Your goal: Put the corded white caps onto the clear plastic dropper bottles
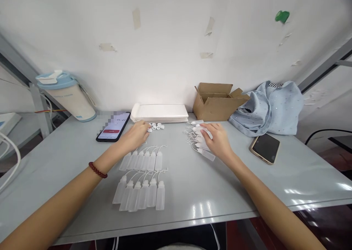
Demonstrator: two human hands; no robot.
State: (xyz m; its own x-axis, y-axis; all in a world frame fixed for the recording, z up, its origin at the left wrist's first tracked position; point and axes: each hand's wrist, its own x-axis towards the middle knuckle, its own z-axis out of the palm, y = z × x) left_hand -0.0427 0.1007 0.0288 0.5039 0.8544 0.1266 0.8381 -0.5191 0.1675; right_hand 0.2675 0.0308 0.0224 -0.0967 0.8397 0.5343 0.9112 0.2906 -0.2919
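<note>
My left hand (137,134) is at the left end of a small cluster of white caps (157,126), its fingertips closed on a cap (149,129). Over a loose pile of small translucent plastic dropper bottles (206,154) my right hand (218,141) pinches one bottle (206,132) between thumb and index finger. Thin white strips hang off the necks of these bottles. Closer to me, two rows of similar bottles lie side by side: a far row (141,160) just below my left wrist and a near row (142,196) towards the table's front edge.
Behind the caps lies a stack of white flat packs (161,112). An open cardboard box (214,105) and a light blue cloth bag (271,108) stand at the back right, with a phone (266,148) before them. At left are a lit phone (113,127) and a tumbler (70,95).
</note>
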